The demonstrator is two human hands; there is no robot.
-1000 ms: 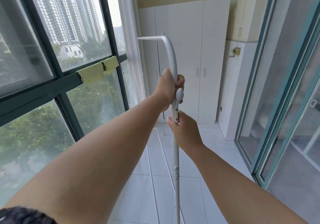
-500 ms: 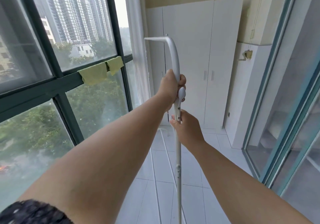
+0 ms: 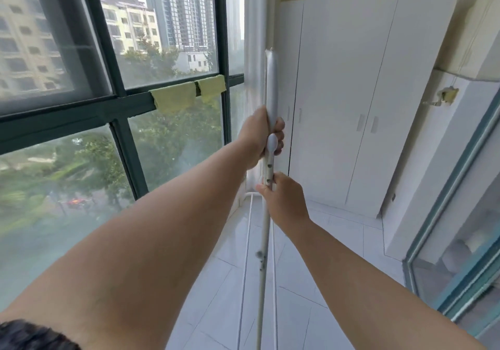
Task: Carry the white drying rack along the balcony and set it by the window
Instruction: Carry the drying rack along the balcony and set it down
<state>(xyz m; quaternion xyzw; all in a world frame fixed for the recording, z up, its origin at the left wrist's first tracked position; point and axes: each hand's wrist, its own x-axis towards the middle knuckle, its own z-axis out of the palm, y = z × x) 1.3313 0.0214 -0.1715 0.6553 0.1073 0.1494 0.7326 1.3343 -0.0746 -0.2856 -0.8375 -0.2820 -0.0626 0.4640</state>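
The white drying rack [image 3: 271,84] stands folded and upright in front of me, seen edge-on as a thin white tube with thinner rods running down to the floor. My left hand [image 3: 258,136] is wrapped around the tube's upper part, just above a white joint knob. My right hand [image 3: 284,201] grips the same tube a little lower. The big dark-framed window [image 3: 119,111] fills the left side, close to the rack. The rack's feet are out of view.
Two yellow-green cloths [image 3: 176,99] hang over the window's crossbar. A white curtain [image 3: 254,38] hangs in the far corner. White cupboards [image 3: 351,92] close the balcony's end. A teal-framed glass sliding door [image 3: 460,228] runs along the right. The floor is white tile [image 3: 311,282].
The rack has turned so its top bend now points away and looks like a straight tube. The cupboards and the window corner are nearer. Both hands keep their grip.
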